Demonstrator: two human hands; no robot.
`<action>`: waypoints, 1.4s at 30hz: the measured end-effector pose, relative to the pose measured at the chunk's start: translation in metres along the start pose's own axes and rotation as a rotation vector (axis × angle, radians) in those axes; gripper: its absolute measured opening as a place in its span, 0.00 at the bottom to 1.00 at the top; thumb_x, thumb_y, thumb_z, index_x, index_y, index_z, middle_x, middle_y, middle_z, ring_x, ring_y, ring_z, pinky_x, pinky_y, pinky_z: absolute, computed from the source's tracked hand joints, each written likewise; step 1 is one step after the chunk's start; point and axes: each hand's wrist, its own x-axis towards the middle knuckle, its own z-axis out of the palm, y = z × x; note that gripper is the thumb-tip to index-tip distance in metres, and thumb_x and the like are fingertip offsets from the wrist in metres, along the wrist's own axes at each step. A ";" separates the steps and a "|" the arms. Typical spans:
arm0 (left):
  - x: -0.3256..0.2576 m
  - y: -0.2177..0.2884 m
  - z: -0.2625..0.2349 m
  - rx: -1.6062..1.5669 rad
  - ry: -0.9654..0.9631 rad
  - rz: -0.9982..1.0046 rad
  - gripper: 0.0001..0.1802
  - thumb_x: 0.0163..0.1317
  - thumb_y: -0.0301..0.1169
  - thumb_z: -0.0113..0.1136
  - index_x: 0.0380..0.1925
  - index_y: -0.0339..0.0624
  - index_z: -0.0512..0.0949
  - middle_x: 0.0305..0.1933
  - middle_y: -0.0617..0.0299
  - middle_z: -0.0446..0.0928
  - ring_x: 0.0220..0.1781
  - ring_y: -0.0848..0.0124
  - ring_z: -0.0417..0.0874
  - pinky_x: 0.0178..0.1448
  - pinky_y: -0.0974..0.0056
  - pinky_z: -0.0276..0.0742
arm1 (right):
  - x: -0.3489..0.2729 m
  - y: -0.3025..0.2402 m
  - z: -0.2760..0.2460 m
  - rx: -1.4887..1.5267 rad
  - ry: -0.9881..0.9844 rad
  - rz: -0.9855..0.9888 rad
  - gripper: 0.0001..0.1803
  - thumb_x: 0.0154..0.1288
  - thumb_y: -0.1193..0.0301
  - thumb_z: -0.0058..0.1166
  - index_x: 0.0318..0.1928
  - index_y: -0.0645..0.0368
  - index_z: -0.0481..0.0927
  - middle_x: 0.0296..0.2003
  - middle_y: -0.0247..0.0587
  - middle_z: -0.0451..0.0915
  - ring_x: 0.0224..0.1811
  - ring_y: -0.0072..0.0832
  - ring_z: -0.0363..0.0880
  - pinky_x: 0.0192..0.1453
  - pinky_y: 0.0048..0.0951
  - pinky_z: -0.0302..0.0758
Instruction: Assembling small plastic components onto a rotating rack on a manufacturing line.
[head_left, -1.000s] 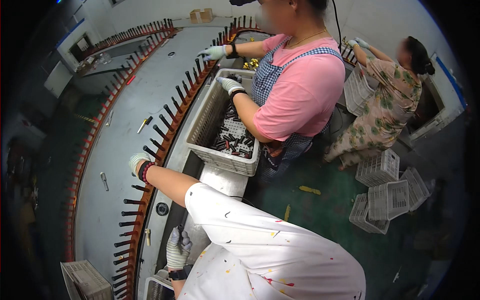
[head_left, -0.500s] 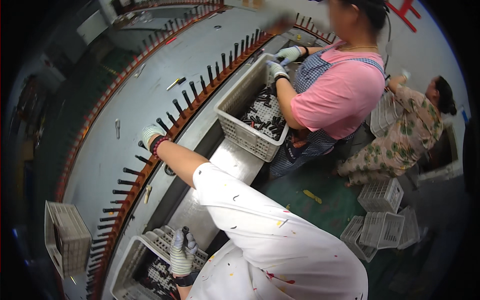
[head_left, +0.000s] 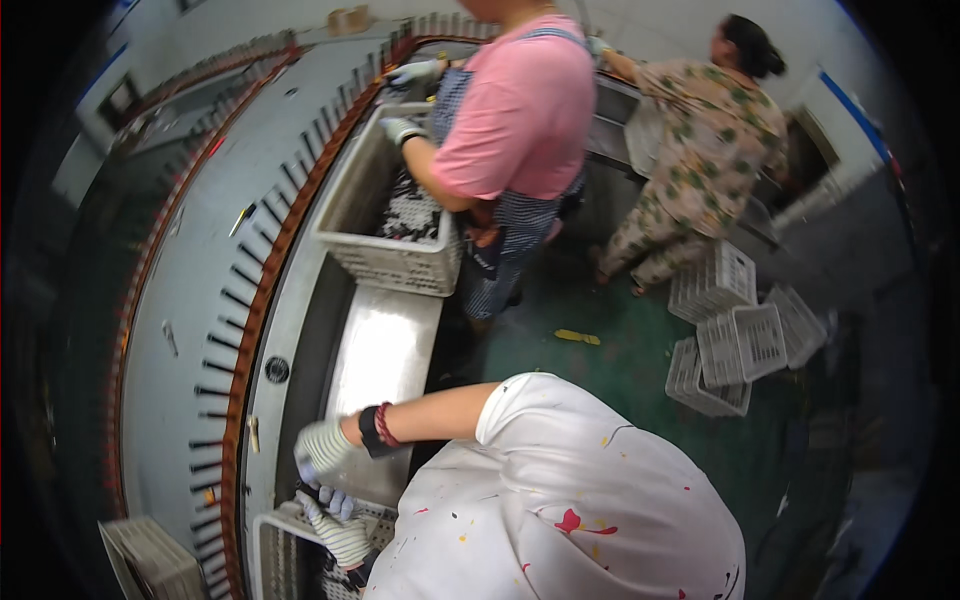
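Observation:
My right hand [head_left: 320, 448], in a white knit glove with a black wristband, hangs over the steel bench next to the rim of a white plastic crate [head_left: 268, 528]. Its fingers curl down toward the crate; whether they grip anything is unclear. My left hand [head_left: 342, 538], also gloved, is just below it inside that crate, among dark small parts, and half hidden by my white paint-spotted shirt. A big grey round table [head_left: 190, 300] with a ring of dark slots and an orange edge curves along the left of both hands.
A person in a pink top and apron reaches into a second white crate [head_left: 385, 262] of dark parts on the steel bench [head_left: 385, 350]. Another person in a patterned outfit stands further back. Empty crates [head_left: 735, 340] are stacked on the green floor at the right. A further crate [head_left: 150, 560] sits at the lower left.
My right hand has drawn back from the slotted ring of the round table to the crate close to my body. The view has swung, and my left hand stays at the crate.

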 end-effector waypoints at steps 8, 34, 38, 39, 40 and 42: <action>0.019 -0.003 0.036 0.388 0.019 -0.033 0.08 0.63 0.33 0.53 0.42 0.55 0.69 0.22 0.75 0.60 0.19 0.85 0.58 0.21 0.78 0.56 | -0.054 -0.055 -0.015 0.197 0.308 0.171 0.17 0.54 0.66 0.54 0.42 0.64 0.79 0.34 0.49 0.81 0.35 0.31 0.80 0.43 0.32 0.76; -0.039 0.031 0.074 0.461 0.492 0.506 0.14 0.57 0.29 0.55 0.45 0.41 0.71 0.36 0.62 0.73 0.32 0.75 0.73 0.37 0.72 0.71 | 0.098 0.054 -0.227 -0.438 0.833 -0.024 0.08 0.66 0.68 0.50 0.42 0.58 0.75 0.36 0.46 0.81 0.38 0.39 0.81 0.43 0.33 0.76; -0.113 0.068 -0.016 0.164 0.532 0.761 0.07 0.54 0.28 0.54 0.34 0.49 0.75 0.24 0.69 0.74 0.13 0.82 0.56 0.16 0.75 0.51 | 0.108 0.046 -0.203 -0.489 0.759 -0.001 0.08 0.64 0.66 0.51 0.41 0.52 0.76 0.35 0.45 0.81 0.37 0.46 0.79 0.39 0.41 0.76; -0.109 0.063 -0.017 0.174 1.039 0.754 0.05 0.54 0.35 0.56 0.31 0.51 0.75 0.20 0.71 0.72 0.11 0.82 0.56 0.14 0.75 0.50 | 0.110 0.043 -0.199 -0.493 0.764 0.003 0.07 0.63 0.66 0.51 0.41 0.51 0.76 0.34 0.44 0.81 0.37 0.46 0.79 0.38 0.42 0.76; -0.113 0.056 -0.053 0.296 1.238 0.677 0.07 0.54 0.41 0.57 0.28 0.53 0.76 0.17 0.71 0.71 0.11 0.83 0.60 0.13 0.73 0.52 | 0.111 0.039 -0.194 -0.493 0.765 0.002 0.07 0.63 0.66 0.51 0.41 0.49 0.76 0.34 0.43 0.81 0.36 0.46 0.79 0.38 0.42 0.76; -0.115 0.035 -0.107 0.764 1.268 0.266 0.11 0.57 0.42 0.55 0.30 0.48 0.77 0.14 0.69 0.70 0.11 0.79 0.64 0.15 0.72 0.58 | 0.115 0.031 -0.191 -0.542 0.691 0.108 0.08 0.62 0.67 0.53 0.42 0.52 0.76 0.34 0.45 0.81 0.37 0.45 0.79 0.39 0.39 0.76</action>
